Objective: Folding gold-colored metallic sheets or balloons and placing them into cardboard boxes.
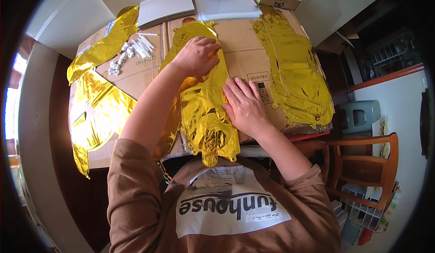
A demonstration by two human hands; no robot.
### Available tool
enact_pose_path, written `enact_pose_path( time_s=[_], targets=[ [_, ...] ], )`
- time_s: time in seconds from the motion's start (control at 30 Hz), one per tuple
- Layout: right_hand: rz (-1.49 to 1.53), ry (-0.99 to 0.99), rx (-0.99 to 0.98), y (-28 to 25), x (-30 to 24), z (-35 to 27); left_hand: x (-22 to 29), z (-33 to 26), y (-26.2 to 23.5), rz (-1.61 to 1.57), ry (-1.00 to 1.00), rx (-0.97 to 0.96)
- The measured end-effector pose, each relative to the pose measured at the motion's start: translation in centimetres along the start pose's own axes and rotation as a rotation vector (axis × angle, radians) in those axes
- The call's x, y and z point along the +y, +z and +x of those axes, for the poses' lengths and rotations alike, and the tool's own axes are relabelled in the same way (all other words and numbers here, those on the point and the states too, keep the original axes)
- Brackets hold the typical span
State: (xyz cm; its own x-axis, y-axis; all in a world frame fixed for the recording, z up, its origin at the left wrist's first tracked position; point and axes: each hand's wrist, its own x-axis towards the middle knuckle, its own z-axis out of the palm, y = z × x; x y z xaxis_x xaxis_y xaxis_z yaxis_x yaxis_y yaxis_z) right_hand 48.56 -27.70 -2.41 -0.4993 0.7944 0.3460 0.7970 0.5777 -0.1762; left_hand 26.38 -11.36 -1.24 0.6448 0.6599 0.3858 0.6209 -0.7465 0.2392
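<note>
Head view: the left hand [198, 55] lies over the upper part of the middle gold foil piece [204, 99], its fingers curled; whether they pinch the film or only press on it, I cannot tell. Nothing is clamped in the right hand [244, 105], which lies palm down with fingers extended at the foil's right edge, partly over the cardboard [240, 49]. Flat but wrinkled, this piece runs lengthwise between the arms, its tabbed lower end reaching past the cardboard's near edge, close to the brown shirt [136, 180]. That overhang could snag if the body leans in, dragging the sheet askew; pressing on the crumpled area could set hard creases, and pulling between the hands might tear such thin film. Farther out, a right gold foil piece [294, 67] lies well apart, while white sticks [142, 46] to the left could roll if the cardboard were jolted.
</note>
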Motion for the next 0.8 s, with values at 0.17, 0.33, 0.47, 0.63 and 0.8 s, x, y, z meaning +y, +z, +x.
enact_pose_path(
  time_s=[0.17, 0.33, 0.47, 0.63, 0.8],
  targets=[
    [0.009, 0.007, -0.005, -0.1, -0.1, 0.0, -0.8, 0.1, -0.2, -0.007, -0.009, 0.047],
    [0.005, 0.017, -0.011, -0.4, -0.2, 0.1, -0.6, -0.2, 0.4, -0.024, -0.021, 0.110],
    [-0.012, -0.003, -0.020, -0.5, -0.1, 0.2, -0.5, -0.3, 0.8, -0.021, -0.015, 0.123],
    [-0.016, -0.024, -0.020, -0.4, 0.0, 0.3, -0.4, -0.7, 1.2, -0.009, -0.017, 0.148],
    [-0.025, -0.005, -0.043, -0.7, -0.1, 0.3, 0.6, -0.5, 0.7, 0.070, 0.035, 0.226]
  ],
)
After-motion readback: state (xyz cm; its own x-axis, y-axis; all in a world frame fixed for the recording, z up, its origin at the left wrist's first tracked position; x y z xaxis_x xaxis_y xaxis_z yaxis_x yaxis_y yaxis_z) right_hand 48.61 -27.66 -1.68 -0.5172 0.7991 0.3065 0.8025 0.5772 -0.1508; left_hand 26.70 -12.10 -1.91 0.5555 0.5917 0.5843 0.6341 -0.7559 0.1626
